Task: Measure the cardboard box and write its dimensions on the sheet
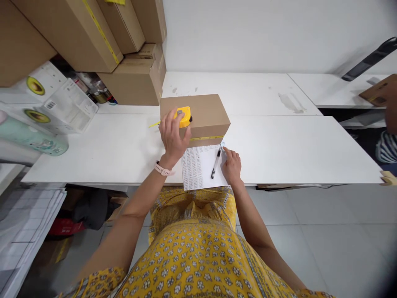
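Floral garment (192,256), stacked cartons (132,85) near box (203,106)

Worn on the head, above and behind the grip of the left hand (173,136) on the yellow tape measure (185,117). Faces forward and down, over the patterned yellow clothing (198,256) on the near side of the grip. Sits close enough to take in both forearms (145,196), with the grip slightly left of centre. Reaches wide: past the grip to the white wall (235,37), leftward of it to the stacked cardboard boxes (132,85), rightward along the white tabletop (285,149), and down to the tiled floor (297,207).
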Available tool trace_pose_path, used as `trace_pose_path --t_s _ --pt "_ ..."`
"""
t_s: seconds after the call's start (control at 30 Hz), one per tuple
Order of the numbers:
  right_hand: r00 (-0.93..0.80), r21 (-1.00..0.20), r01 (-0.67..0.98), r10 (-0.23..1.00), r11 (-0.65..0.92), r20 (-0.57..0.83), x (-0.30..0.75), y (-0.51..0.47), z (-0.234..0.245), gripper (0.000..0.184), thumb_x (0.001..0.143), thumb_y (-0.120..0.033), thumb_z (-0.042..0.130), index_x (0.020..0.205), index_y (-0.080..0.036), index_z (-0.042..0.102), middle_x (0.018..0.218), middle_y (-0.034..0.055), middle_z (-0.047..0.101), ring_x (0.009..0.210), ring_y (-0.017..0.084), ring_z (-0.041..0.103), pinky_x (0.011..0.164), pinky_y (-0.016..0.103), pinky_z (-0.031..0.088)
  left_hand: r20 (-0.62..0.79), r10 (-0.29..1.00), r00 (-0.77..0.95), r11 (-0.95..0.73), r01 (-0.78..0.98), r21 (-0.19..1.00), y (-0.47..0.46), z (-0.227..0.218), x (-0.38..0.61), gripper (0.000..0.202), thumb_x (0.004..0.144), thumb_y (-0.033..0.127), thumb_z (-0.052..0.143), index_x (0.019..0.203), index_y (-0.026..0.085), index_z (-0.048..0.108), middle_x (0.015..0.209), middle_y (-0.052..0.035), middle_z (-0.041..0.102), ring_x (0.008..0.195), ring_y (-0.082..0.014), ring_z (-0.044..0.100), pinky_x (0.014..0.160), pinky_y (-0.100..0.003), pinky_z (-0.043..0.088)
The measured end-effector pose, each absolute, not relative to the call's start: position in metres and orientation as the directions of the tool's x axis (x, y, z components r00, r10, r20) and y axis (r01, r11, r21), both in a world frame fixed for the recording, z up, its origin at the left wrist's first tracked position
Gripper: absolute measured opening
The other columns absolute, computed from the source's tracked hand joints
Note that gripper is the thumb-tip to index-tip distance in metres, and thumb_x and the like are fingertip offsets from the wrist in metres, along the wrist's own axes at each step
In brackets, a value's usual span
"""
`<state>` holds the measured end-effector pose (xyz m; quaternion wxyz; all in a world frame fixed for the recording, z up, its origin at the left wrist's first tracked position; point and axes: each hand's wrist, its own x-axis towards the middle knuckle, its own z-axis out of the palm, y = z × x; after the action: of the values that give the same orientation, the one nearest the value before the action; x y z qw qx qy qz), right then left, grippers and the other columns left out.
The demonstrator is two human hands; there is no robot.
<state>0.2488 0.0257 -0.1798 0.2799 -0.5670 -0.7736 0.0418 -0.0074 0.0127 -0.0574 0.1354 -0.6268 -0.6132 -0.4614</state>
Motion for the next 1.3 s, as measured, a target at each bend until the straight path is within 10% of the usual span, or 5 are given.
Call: trace_pose_path --t_s 0.4,0.5,0.67,1.3 --pt "0.005 -0.646 0.676 0.875 0.354 0.484 0.244 0.015 -0.161 0.035 0.094 -0.019 0.039 0.115 -0.020 0.067 0.109 0.0141 0.069 0.104 0.027 0.058 0.097 0.045 0.046 0.517 0.815 -0.262 -0.152 0.763 0.628 0.026 -0.024 -0.009 0.070 0.079 0.036 0.080 0.140 0.022 0.048 0.132 -0.0134 0.060 0.129 -0.0351 0.051 0.110 -0.052 0.041" --pt "0.116 -0.869 0.383 0.916 0.315 0.383 0.233 -0.002 -0.127 0.032 0.098 -0.040 0.046 0.112 -0.021 0.067 0.101 0.0112 0.070 0.094 0.024 0.062 0.091 0.043 0.050 0.512 0.855 -0.079 -0.303 0.725 0.618 -0.013 -0.015 0.010 0.081 0.076 0.043 0.084 0.144 0.024 0.043 0.122 -0.0096 0.064 0.117 -0.0304 0.059 0.104 -0.047 0.048" --pt "-0.231 -0.986 -0.124 0.963 0.112 0.138 0.214 -0.018 -0.065 0.050 0.096 -0.062 0.047 0.119 -0.023 0.067 0.103 0.0072 0.071 0.091 0.020 0.066 0.083 0.037 0.054 0.484 0.866 0.126 -0.398 0.760 0.513 -0.048 -0.014 0.032 0.084 0.074 0.040 0.085 0.143 0.024 0.041 0.126 -0.0093 0.064 0.111 -0.0292 0.061 0.099 -0.045 0.051" --pt "-0.243 -0.984 -0.130 0.959 0.119 0.148 0.232 0.049 -0.018 0.047 0.078 -0.066 0.071 0.076 -0.021 0.058 0.081 0.0024 0.066 0.079 0.016 0.060 0.074 0.031 0.051 0.161 0.982 -0.097 -0.112 0.383 0.917 -0.031 0.015 -0.047 0.085 0.064 0.047 0.087 0.136 0.021 0.052 0.109 -0.0096 0.070 0.098 -0.0262 0.068 0.086 -0.041 0.055"
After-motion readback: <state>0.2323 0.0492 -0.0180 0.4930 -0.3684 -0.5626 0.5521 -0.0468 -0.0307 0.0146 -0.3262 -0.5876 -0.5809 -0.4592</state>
